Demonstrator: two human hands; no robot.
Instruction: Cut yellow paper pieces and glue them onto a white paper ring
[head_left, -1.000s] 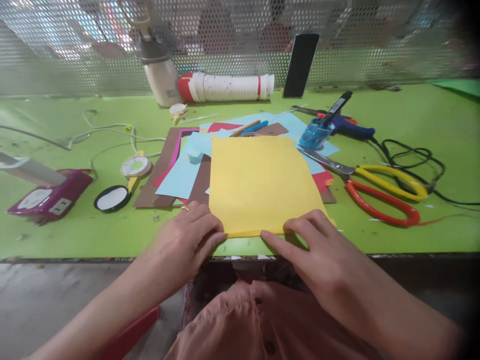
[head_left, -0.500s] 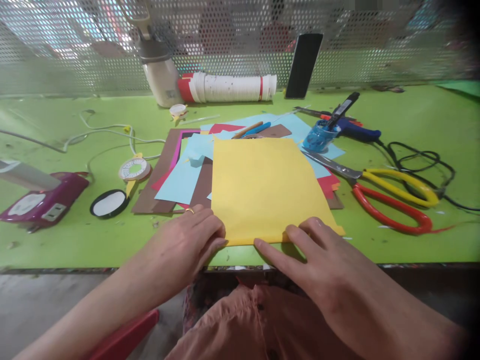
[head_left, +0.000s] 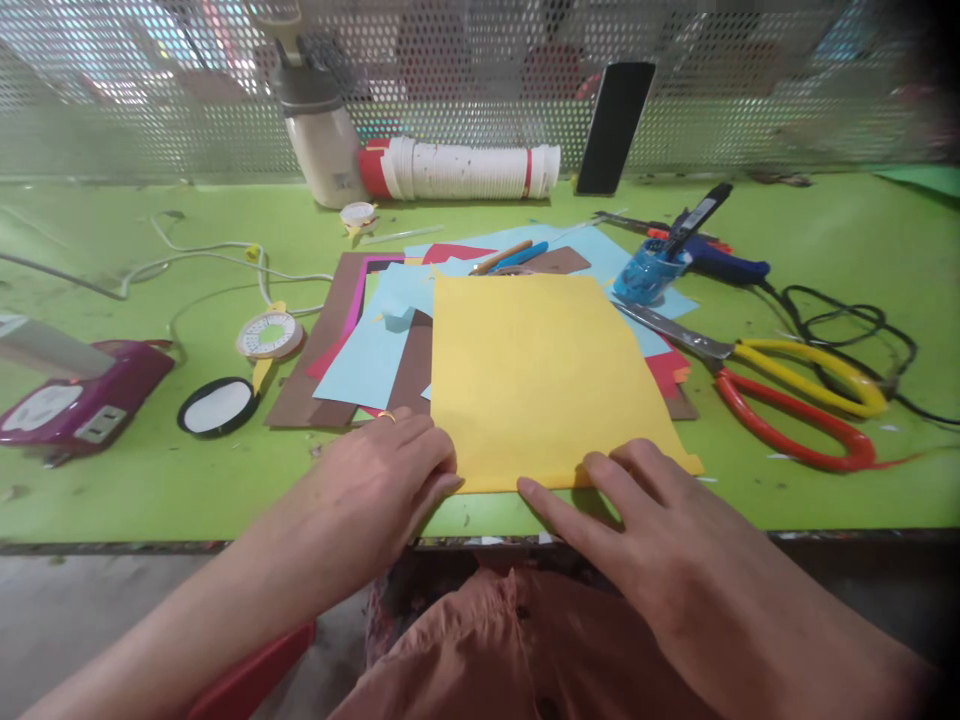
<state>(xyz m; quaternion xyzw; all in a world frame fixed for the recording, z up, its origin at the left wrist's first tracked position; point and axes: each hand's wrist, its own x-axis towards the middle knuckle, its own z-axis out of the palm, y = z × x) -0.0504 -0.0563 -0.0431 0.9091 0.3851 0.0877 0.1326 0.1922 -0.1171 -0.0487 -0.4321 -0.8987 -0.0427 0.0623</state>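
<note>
A yellow paper sheet (head_left: 544, 370) lies flat in front of me, with a narrow folded strip along its near edge. My left hand (head_left: 397, 470), a ring on one finger, grips the sheet's near left corner between thumb and curled fingers. On the right part of the folded edge, my right hand (head_left: 637, 520) rests with its fingers spread, thumb tip and fingertips pressing the paper. Beneath the sheet are light blue papers (head_left: 367, 355) and brown paper (head_left: 304, 375).
Right of the papers lie scissors (head_left: 795, 400) with red and yellow handles, near a blue cup (head_left: 649, 275) and a dark cable. A tape roll (head_left: 270, 335), black-rimmed disc (head_left: 217, 407) and purple power adapter (head_left: 90, 400) sit left. Behind stand a bottle (head_left: 326, 150) and phone (head_left: 615, 130).
The view has shifted slightly, so most things appear a little further right. Both hands keep nearly the same hold and contact on the yellow sheet.
</note>
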